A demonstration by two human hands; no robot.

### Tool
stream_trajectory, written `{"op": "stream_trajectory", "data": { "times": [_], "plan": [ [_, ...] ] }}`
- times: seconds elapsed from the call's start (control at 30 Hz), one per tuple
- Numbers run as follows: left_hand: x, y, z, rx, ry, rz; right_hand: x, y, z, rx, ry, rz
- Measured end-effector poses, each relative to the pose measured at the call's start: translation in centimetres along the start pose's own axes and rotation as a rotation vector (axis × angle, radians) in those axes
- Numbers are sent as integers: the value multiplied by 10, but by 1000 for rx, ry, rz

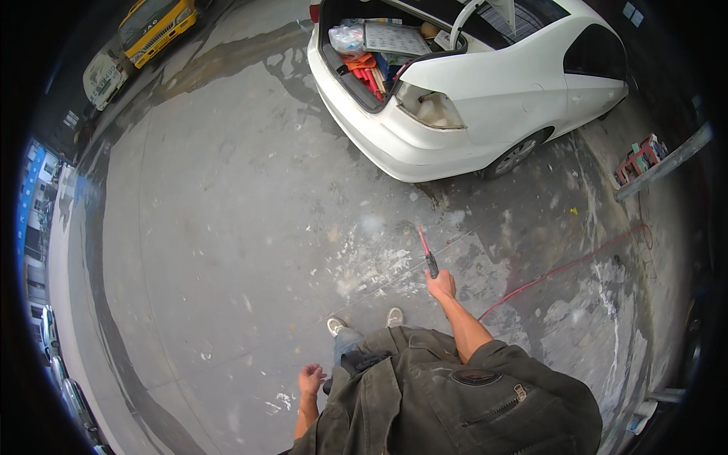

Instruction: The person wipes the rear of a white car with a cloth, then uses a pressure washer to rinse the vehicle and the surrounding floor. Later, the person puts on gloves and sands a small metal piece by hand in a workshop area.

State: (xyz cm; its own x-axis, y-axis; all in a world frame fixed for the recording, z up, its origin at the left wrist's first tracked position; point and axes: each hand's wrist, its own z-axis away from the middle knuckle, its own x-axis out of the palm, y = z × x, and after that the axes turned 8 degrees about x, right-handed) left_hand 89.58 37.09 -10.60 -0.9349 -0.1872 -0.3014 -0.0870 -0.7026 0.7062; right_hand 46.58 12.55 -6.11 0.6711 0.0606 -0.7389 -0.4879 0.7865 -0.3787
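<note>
My right hand (440, 284) is closed around the dark handle of a screwdriver (426, 250), whose thin red shaft points away from me toward the car. Down by my left side, my left hand (311, 377) hangs with loosely bent fingers and holds nothing I can see. Ahead stands a white car (493, 98), its rear toward me and its trunk lid raised. At the rear corner nearest me, the tail lamp recess (431, 106) is exposed. The screwdriver is apart from the car, over the floor.
A clear plastic bag (346, 39), a flat panel (396, 39) and red items (369, 78) fill the trunk. A red hose (561, 269) runs along the floor at right, near a red rack (638, 161) and a post (667, 163). A yellow truck (159, 30) stands far left.
</note>
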Motion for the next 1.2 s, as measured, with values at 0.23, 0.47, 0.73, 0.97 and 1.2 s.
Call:
{"op": "stream_trajectory", "data": {
  "times": [0.23,0.47,0.73,0.97,1.2],
  "plan": [
    [0,16,-2,4,-5,-22,-12,-5,10,20,-40,22],
    [-3,38,6,30,-33,-96,2,39,-10,110,-23,44],
    [-22,13,-9,61,-85,-107,-12,102,-32,287,29,-35],
    [-23,28,-16,86,-122,-147,-14,146,-71,207,244,-253],
    [-13,41,-26,84,-148,-173,-39,144,-88,174,218,-464]
  ]
}}
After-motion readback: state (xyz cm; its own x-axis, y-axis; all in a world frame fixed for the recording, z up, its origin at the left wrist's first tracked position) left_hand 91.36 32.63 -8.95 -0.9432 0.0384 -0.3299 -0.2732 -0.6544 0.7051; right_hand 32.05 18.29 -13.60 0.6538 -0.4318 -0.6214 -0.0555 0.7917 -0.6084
